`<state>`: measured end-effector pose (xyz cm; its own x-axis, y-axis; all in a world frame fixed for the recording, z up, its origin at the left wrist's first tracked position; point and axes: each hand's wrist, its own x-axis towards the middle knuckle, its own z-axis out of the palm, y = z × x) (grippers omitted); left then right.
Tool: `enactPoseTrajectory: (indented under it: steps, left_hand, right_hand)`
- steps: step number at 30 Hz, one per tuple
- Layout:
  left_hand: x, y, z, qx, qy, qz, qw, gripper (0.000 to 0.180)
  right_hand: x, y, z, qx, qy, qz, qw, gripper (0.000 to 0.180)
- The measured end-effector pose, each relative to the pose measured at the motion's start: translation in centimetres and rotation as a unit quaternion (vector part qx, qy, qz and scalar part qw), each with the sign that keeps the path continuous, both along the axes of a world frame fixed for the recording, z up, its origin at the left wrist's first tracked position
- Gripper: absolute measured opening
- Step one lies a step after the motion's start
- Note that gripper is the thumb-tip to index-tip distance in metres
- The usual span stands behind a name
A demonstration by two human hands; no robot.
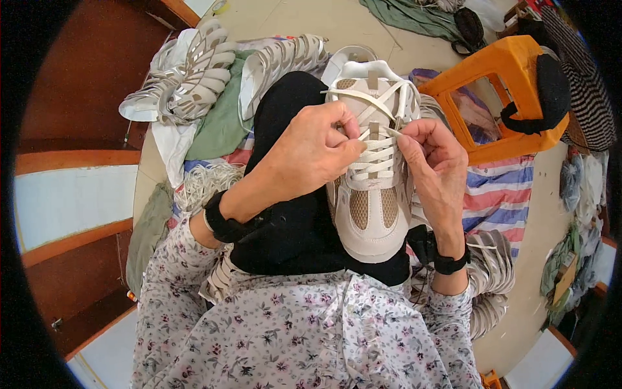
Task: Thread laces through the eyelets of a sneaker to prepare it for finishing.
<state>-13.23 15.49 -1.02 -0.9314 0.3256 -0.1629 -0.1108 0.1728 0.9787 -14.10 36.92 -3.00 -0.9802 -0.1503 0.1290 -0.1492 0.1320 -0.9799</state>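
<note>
Pinching the white lace [379, 139] of a sneaker [371, 194], both hands [311, 152] [435, 165] crowd its eyelet edges.

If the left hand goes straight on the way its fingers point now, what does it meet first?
The left hand points to the person's right, across the shoe. It already pinches the lace there. Going on, it would probably meet the fingers of the right hand first, though depth is hard to judge.
</note>
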Motion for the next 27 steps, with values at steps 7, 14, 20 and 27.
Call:
enactPoseTrajectory:
  steps: [7, 14, 20, 27]
  left_hand:
    - [0.0, 0.7, 0.1, -0.082, 0.078, 0.036, 0.993, 0.013]
    - [0.1, 2.1, -0.2, -0.228, 0.262, 0.126, 0.929, 0.012]
    - [-1.6, 1.0, -0.1, -0.240, 0.364, 0.160, 0.886, 0.015]
    - [-4.1, 0.4, 0.3, -0.233, 0.428, 0.088, 0.869, 0.016]
  right_hand:
    - [-0.1, 0.3, 0.1, -0.011, -0.018, 0.010, 1.000, 0.009]
    - [-1.0, 1.8, 0.8, -0.011, -0.026, 0.003, 1.000, 0.008]
    - [-1.9, 2.0, 0.3, 0.035, -0.008, -0.010, 0.999, 0.010]
    - [-1.9, 2.8, 0.5, 0.026, -0.037, 0.019, 0.999, 0.011]
